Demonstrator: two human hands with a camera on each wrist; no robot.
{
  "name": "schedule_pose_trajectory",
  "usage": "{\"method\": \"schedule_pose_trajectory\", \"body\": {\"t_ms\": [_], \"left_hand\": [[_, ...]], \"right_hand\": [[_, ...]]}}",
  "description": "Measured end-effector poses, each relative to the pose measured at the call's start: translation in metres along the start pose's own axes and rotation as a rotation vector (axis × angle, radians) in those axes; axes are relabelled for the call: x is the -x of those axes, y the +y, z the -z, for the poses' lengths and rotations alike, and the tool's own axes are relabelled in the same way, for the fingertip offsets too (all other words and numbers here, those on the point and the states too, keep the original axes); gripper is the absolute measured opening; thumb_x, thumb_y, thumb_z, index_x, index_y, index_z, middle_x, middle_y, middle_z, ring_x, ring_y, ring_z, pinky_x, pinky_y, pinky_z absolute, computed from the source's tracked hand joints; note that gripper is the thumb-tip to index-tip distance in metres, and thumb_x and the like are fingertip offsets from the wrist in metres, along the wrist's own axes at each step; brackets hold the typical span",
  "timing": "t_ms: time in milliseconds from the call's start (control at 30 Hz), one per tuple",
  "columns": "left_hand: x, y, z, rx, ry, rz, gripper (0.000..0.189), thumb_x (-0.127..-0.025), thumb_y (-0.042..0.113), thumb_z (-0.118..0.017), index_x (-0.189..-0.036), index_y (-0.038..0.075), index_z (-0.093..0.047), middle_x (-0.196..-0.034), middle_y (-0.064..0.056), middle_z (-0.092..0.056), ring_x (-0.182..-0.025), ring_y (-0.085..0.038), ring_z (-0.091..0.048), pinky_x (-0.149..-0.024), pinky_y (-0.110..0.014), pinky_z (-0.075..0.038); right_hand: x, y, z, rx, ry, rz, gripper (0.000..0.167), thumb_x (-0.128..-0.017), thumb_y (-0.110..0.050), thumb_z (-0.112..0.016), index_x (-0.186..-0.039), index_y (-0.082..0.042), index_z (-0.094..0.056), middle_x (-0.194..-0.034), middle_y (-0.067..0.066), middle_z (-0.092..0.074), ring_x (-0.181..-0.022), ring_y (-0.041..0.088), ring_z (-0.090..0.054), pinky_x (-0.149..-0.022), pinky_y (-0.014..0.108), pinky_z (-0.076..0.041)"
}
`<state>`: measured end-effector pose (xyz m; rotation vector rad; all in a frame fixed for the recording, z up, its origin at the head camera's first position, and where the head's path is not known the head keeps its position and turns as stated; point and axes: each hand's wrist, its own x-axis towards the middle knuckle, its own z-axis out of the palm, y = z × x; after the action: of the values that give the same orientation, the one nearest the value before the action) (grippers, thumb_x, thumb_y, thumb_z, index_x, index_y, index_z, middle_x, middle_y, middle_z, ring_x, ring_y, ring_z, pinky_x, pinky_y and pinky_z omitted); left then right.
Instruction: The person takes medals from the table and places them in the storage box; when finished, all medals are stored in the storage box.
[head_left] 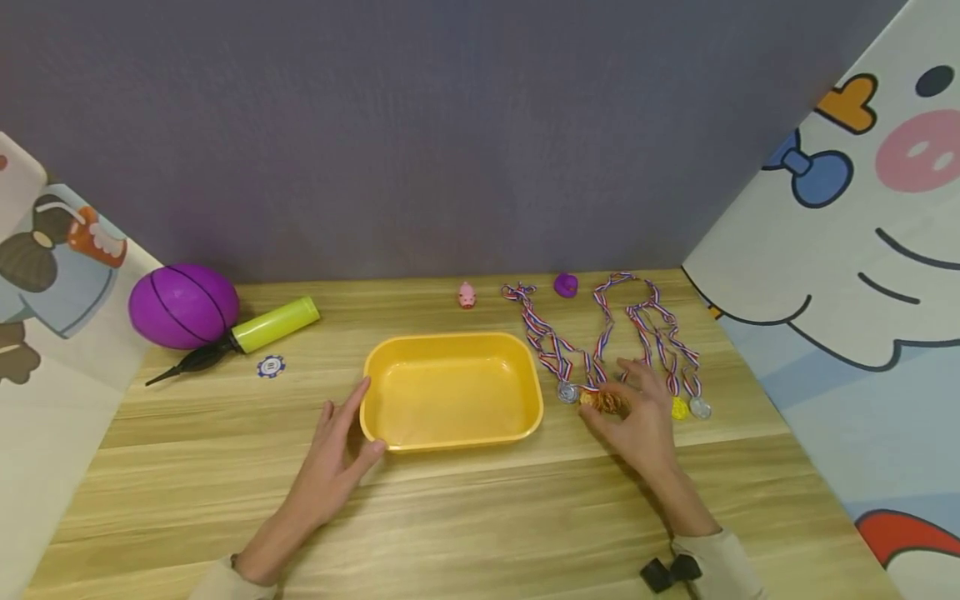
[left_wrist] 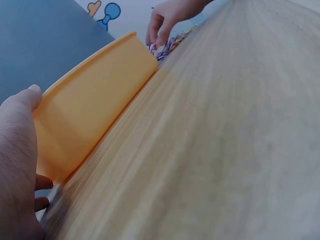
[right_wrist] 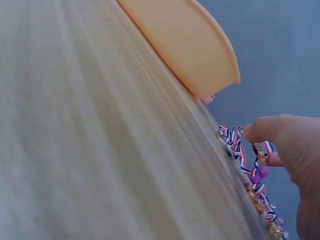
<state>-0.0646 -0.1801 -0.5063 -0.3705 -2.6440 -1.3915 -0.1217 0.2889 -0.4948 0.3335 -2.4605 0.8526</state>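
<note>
A yellow plastic tray [head_left: 452,442] sits on the table, its inside bare. My left hand [head_left: 333,462] is at the tray's left end, fingers spread and fairly straight, with thumb and index touching the rim. In the right wrist view, my right hand [right_wrist: 295,145] pinches a bronze medal [right_wrist: 258,153] between thumb and finger, its striped ribbon trailing behind. From the head, that hand [head_left: 637,421] covers part of the medal row. A silver medal [head_left: 567,392] lies left of it, a gold medal [head_left: 679,408] and another silver medal [head_left: 701,407] to its right.
Along the back stand a pink pig figure [head_left: 467,296] and a purple rubber duck [head_left: 566,285]. At left are a purple ball [head_left: 183,307], a yellow-green hand pump [head_left: 276,325] and a poker chip [head_left: 271,366]. Grey and cartoon-printed panels border the wooden table [head_left: 480,525].
</note>
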Motion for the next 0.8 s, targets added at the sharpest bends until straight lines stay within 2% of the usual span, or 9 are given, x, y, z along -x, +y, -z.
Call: {"method": "schedule_pose_trajectory", "body": {"t_ms": [133, 333, 533, 700, 800], "left_hand": [[-0.001, -0.001, 0.0, -0.013, 0.007, -0.023, 0.086, -0.107, 0.029, -0.073, -0.179, 0.028, -0.025, -0.178, -0.014, -0.037, -0.162, -0.053, -0.032, -0.138, -0.068, -0.004], [-0.002, 0.001, -0.001, -0.016, 0.015, -0.047, 0.086, -0.107, 0.029, -0.073, -0.179, 0.024, -0.026, -0.178, -0.015, -0.038, -0.161, -0.05, -0.036, -0.138, -0.066, -0.004], [-0.002, 0.003, -0.001, -0.035, 0.024, -0.058, 0.087, -0.106, 0.031, -0.074, -0.178, 0.022, -0.027, -0.177, -0.016, -0.039, -0.159, -0.052, -0.038, -0.138, -0.066, -0.007], [-0.002, 0.005, 0.0, -0.067, 0.004, -0.028, 0.095, -0.103, 0.039, -0.078, -0.179, 0.023, -0.023, -0.178, -0.018, -0.037, -0.158, -0.052, -0.04, -0.138, -0.066, -0.007], [-0.003, 0.007, 0.0, -0.087, -0.009, -0.009, 0.101, -0.101, 0.041, -0.081, -0.179, 0.024, -0.021, -0.179, -0.018, -0.035, -0.158, -0.05, -0.04, -0.138, -0.066, -0.007]], "right_hand": [[-0.007, 0.0, 0.002, -0.034, 0.03, 0.005, 0.037, -0.069, -0.017, -0.099, -0.094, 0.005, -0.083, -0.139, 0.033, -0.067, -0.138, 0.059, -0.052, -0.12, 0.081, -0.03], [-0.022, -0.004, 0.007, -0.076, 0.057, 0.031, 0.04, -0.073, -0.024, -0.095, -0.099, 0.005, -0.083, -0.139, 0.031, -0.066, -0.136, 0.057, -0.053, -0.121, 0.079, -0.03], [-0.042, -0.011, 0.013, -0.082, 0.08, 0.073, 0.035, -0.075, -0.022, -0.093, -0.098, 0.003, -0.083, -0.137, 0.031, -0.067, -0.135, 0.061, -0.052, -0.117, 0.078, -0.032], [-0.06, -0.019, 0.018, -0.12, 0.1, 0.062, 0.034, -0.074, -0.017, -0.093, -0.099, 0.004, -0.083, -0.138, 0.029, -0.068, -0.136, 0.058, -0.053, -0.116, 0.061, -0.037], [-0.067, -0.025, 0.02, -0.143, 0.111, 0.054, 0.035, -0.073, -0.013, -0.094, -0.101, 0.005, -0.083, -0.137, 0.029, -0.069, -0.135, 0.055, -0.055, -0.11, 0.054, -0.041]]}}
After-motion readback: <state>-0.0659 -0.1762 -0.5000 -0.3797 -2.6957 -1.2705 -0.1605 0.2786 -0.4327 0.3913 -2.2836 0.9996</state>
